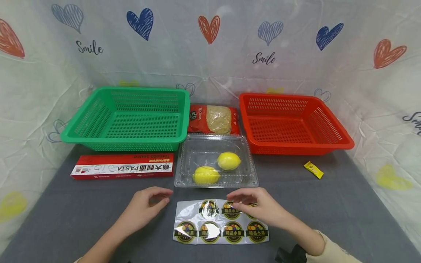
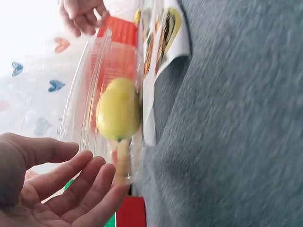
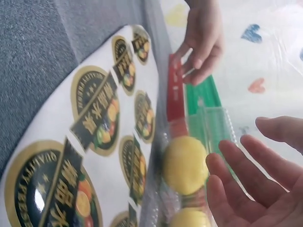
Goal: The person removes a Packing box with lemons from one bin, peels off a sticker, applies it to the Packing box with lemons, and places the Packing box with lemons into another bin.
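At the far left, the green basket (image 1: 125,140) stands behind a red and white pasta box (image 1: 123,167) lying flat on the grey cloth (image 1: 329,208). Next comes the left hand (image 1: 146,205), empty, its fingers loosely bent and the thumb apart from them, held near the lower left corner of the clear container (image 1: 194,153). That container lies ahead of and between the hands, with two yellow lemons (image 1: 229,161) inside and a red food bag (image 1: 218,118) just behind it. Nearer the person, the sticker sheet (image 1: 221,221) lies flat, just right of the left hand and partly beneath the right hand (image 1: 258,206). This hand is also empty, fingers relaxed and spread from the thumb. Farther right are the red basket (image 1: 302,149) and a small yellow packet (image 1: 314,170).
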### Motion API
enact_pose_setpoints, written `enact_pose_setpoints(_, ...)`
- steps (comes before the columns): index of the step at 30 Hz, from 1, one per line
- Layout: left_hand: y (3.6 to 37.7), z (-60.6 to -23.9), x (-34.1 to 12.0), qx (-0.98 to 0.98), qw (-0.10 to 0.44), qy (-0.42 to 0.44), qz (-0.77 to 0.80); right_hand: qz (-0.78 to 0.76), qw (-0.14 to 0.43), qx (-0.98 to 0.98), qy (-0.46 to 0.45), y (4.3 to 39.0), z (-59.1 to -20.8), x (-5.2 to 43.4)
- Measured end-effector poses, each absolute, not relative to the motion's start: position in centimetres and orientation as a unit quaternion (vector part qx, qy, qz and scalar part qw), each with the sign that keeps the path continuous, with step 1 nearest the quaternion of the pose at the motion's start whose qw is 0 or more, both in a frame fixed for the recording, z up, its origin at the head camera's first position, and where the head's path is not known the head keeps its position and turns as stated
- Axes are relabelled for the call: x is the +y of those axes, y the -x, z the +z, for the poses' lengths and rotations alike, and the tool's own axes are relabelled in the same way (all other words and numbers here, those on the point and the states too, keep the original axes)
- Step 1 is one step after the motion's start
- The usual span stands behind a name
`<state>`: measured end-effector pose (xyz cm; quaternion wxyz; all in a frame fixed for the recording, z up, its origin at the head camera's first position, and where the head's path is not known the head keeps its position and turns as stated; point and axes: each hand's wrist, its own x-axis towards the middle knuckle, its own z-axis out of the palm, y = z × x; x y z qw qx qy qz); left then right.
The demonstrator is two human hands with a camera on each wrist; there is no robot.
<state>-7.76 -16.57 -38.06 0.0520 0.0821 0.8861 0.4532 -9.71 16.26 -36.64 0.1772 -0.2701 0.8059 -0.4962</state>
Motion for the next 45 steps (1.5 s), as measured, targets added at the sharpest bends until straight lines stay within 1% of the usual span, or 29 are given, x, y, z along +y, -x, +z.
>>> enact_pose_setpoints(5,7.3,-38.6,-15.8,0.892,0.057,-0.141,0.426,-0.486,0.194,0.804,0.284,9.6,-37.5,15.3)
enact_pose_setpoints(11,7.1,-39.1,-14.8,0.918,0.050,-0.219,0.328,-0.460,0.218,0.811,0.290,9.8,-38.2,14.3)
enact_pose_setpoints(16,7.2,-39.0,-13.7,0.923,0.072,-0.286,0.249,-0.433,0.218,0.821,0.302,10.3,-38.7,13.6)
enact_pose_setpoints(21,7.7,-38.8,-12.2,0.927,0.071,-0.327,0.173,-0.399,0.205,0.831,0.329,10.8,-39.0,12.9)
enact_pose_setpoints(25,8.0,-38.9,-11.2,0.932,0.069,-0.336,0.114,-0.356,0.193,0.844,0.352,11.0,-39.2,12.2)
enact_pose_setpoints(30,7.9,-39.2,-10.8,0.938,0.051,-0.336,0.077,-0.310,0.181,0.857,0.369,11.3,-39.3,11.2)
enact_pose_setpoints(34,7.9,-39.3,-10.7,0.943,0.041,-0.323,0.068,-0.276,0.177,0.867,0.375,11.5,-39.4,10.6)
enact_pose_setpoints(41,7.6,-39.2,-10.4,0.948,0.049,-0.305,0.072,-0.247,0.170,0.878,0.374,11.8,-39.6,10.0)
enact_pose_setpoints(45,7.5,-39.3,-10.4,0.951,0.044,-0.300,0.065,-0.237,0.174,0.880,0.373,11.9,-39.7,9.8)
